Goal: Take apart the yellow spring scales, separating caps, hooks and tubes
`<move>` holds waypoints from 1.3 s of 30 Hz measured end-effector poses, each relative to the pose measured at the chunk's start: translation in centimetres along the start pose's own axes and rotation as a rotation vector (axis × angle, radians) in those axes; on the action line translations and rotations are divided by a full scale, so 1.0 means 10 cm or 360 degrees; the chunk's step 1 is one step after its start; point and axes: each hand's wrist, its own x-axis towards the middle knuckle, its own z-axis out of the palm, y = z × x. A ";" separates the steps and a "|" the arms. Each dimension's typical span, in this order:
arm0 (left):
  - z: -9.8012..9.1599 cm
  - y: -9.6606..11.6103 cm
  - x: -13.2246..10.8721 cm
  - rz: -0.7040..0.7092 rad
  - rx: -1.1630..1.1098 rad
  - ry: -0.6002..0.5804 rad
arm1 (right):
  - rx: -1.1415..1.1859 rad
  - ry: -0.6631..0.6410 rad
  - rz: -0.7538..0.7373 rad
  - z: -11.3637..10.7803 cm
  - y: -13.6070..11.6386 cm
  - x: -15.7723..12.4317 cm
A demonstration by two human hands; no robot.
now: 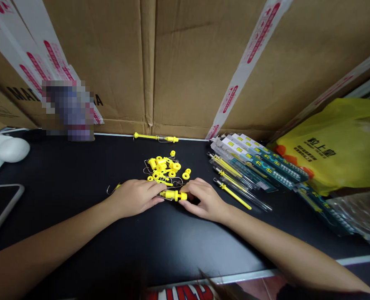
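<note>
Between my hands lies a yellow tube spring scale (171,195), held nearly level just above the black table. My left hand (136,198) is closed around its body, covering most of it; a metal hook (109,191) shows out beyond the wrist side. My right hand (203,199) pinches the yellow end piece with thumb and fingers. A thin metal wire runs along the scale's near side by the left fingertips. Just behind the hands sits a heap of loose yellow caps, rings and wire hooks (160,164). Farther back, another yellow spring scale (155,137) lies along the table's rear edge.
At right lie several spring scales (235,195), clear tubes and printed boxes (256,156), beside a yellow plastic bag (335,146). A phone (0,208) and white device (3,150) are at left. Cardboard boxes (185,62) wall off the back.
</note>
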 end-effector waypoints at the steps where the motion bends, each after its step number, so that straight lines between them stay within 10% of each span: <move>1: 0.00 0.00 0.00 0.0005 0.0000 0.0005 | 0.0016 0.0006 -0.0001 0.00 0.00 0.00; 25: 0.00 -0.01 0.01 0.0023 0.0039 0.0005 | -0.0773 -0.0185 0.0842 -0.12 0.04 0.05; 39: 0.00 -0.01 0.01 0.0039 0.0025 0.0025 | -0.0583 -0.0137 0.0557 -0.03 0.14 -0.01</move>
